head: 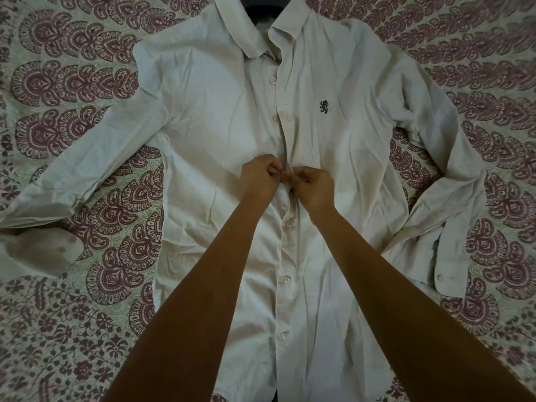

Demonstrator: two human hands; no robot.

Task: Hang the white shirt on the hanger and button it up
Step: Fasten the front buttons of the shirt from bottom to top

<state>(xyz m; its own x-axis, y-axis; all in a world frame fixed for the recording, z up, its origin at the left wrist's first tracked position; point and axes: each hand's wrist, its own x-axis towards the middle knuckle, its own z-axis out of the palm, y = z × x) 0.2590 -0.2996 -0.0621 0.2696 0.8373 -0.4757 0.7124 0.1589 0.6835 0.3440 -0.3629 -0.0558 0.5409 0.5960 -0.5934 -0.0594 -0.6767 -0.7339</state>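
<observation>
Nearest the lens: two bare arms, left forearm [203,285] and right forearm [391,285], reaching forward and converging at the garment's mid-chest. Under both hands and spreading out on every side of them, a paisley bedspread [72,329] in maroon and pale green. Lying flat on it, front up, the white shirt [217,117], hem back toward the elbows, collar [240,30] far beyond the fingertips. Out to the left of the left hand [258,181], the left-side sleeve [87,158], stretched sideways with its end folded back. Out to the right of the right hand [311,187], the right-side sleeve [452,198], bent back toward the elbow, with a cuff button [441,277] showing. Well beyond the hands, inside the open neck, a dark hanger [264,4], only partly visible at the top edge. Both hands knuckles-up, meeting at the shirt's front opening, fingers curled and pinching the two front edges together; whatever sits between the fingertips hidden. Beyond and to the right of the right hand, a small dark lion logo [324,107] on the chest. Behind the hands, between the forearms, three fastened buttons [288,224] in a row. Ahead of the hands, two unfastened buttons [274,118] beside the open edge.
</observation>
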